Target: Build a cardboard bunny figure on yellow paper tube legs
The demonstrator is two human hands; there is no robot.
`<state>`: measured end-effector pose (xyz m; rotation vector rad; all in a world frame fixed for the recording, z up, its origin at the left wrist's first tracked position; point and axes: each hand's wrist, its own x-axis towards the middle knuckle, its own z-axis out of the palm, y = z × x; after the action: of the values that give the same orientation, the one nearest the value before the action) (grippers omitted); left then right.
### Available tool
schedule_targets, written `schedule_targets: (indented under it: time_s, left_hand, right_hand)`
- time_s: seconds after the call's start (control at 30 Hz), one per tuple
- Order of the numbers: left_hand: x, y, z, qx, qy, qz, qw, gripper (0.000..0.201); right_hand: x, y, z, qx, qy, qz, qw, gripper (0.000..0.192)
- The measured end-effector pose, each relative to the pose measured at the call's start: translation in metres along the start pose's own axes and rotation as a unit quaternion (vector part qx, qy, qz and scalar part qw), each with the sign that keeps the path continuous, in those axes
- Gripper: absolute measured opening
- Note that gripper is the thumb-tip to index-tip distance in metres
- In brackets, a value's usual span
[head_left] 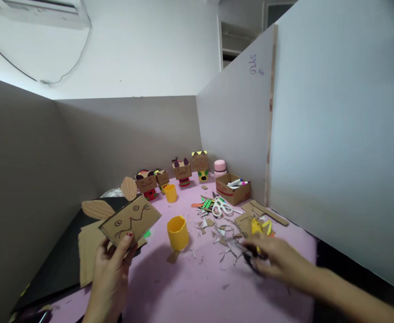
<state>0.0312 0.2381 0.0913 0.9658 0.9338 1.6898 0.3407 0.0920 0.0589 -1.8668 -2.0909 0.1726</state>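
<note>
My left hand [112, 267] grips a small cardboard box [131, 220] with a cat-like face drawn on it. Two wood-grain ears [98, 209] stand up from its top, and my thumb presses near the lower edge of the face. On the right, my right hand [277, 255] is closed around black-handled scissors [251, 261], low over the table and smeared by motion. Their blades point left over paper and cardboard scraps [221, 237]. Between my hands stands a yellow paper tube [178, 234], upright, touched by neither hand.
Several finished box-headed figures [182, 171] line the back. Near them are another yellow tube [170, 193], a pink bottle [220, 167] and a box of markers [232, 189]. White-handled scissors [221, 207] lie among scraps. Grey partitions [237, 112] enclose the pink table [190, 294].
</note>
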Motion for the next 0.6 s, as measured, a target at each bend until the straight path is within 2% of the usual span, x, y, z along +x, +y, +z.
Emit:
schedule_targets:
  time_s: [0.07, 0.13, 0.2, 0.3, 0.4, 0.6]
  left_hand:
    - [0.002, -0.005, 0.000, -0.005, -0.004, -0.001, 1.000, 0.035]
    - [0.003, -0.009, -0.001, -0.007, -0.010, -0.002, 1.000, 0.037]
    - [0.003, -0.013, -0.001, -0.006, -0.013, -0.003, 1.000, 0.040]
    - [0.003, -0.016, -0.003, 0.002, -0.007, -0.008, 1.000, 0.046]
    - [0.004, -0.020, -0.006, 0.003, 0.005, -0.015, 1.000, 0.051]
    - [0.003, -0.029, -0.008, 0.004, -0.011, -0.018, 1.000, 0.061]
  right_hand:
    - [0.035, 0.020, -0.027, -0.040, 0.062, 0.073, 0.995, 0.034]
    - [0.077, 0.040, -0.051, -0.084, 0.090, 0.146, 0.982, 0.028]
    - [0.118, 0.055, -0.066, -0.121, 0.081, 0.196, 0.970, 0.025]
    - [0.164, 0.065, -0.069, -0.158, 0.056, 0.228, 0.959, 0.026]
    - [0.182, 0.065, -0.058, -0.181, 0.041, 0.227, 0.956, 0.027]
    - [0.179, 0.060, -0.046, -0.209, 0.056, 0.199, 0.956, 0.027]
